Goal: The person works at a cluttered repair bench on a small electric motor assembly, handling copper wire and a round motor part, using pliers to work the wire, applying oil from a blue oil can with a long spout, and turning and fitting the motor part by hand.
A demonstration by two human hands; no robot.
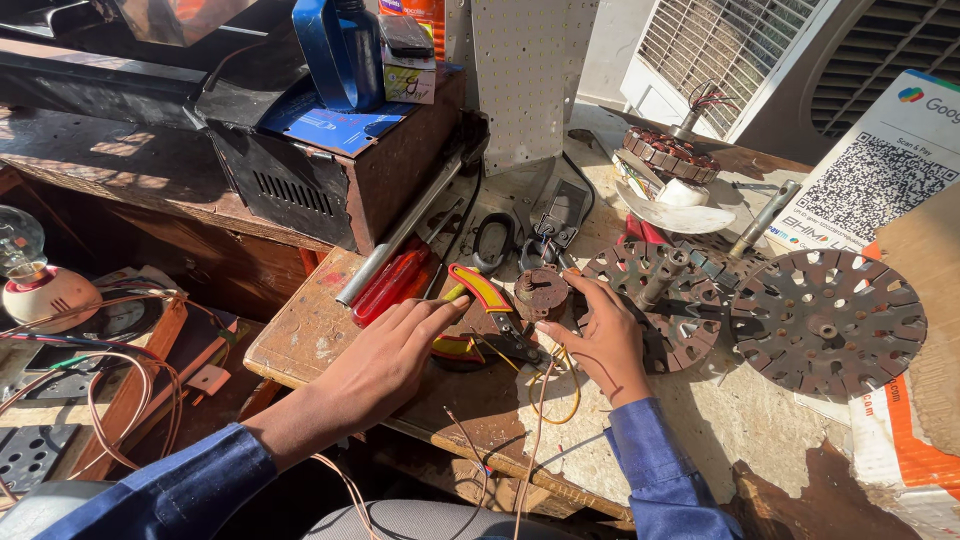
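Surface: a worn wooden surface [330, 330], stained and scratched, in strong sunlight, crowded with tools and motor parts.
Background: a dark metal box [330, 160] stands at the back left with a blue container [340, 50] on top; a white perforated panel [525, 80] and a white cooler grille [720, 50] are behind.
Left hand: the left hand [385, 360] lies flat on the surface, palm down, fingers [435, 312] stretched forward and close together, holding nothing; the fingertips are touching or almost touching the pliers handles.
Right hand: the right hand [600, 340] rests on the surface with the fingers [575, 285] spread a little, the fingertips just beside the small rusty round part; I cannot tell if they grip it.
Pliers: pliers with red and yellow handles [485, 310] lie between the two hands, their dark head pointing to the right hand.
Round part: a small rusty round part [540, 292] sits just above the pliers, near the right fingertips.
Wires: thin copper and yellow wires [545, 400] run from between the hands to the near edge of the surface.
Motor plates: a round slotted metal plate [825, 320] lies at the right; a second one [690, 310] with a shaft is just beside the right hand.
Other tools: red-handled screwdrivers [395, 280] and black-handled scissors [495, 240] lie behind the left hand.
Far left: a light bulb in a round holder [35, 275], with loops of copper wire [130, 390] near it.
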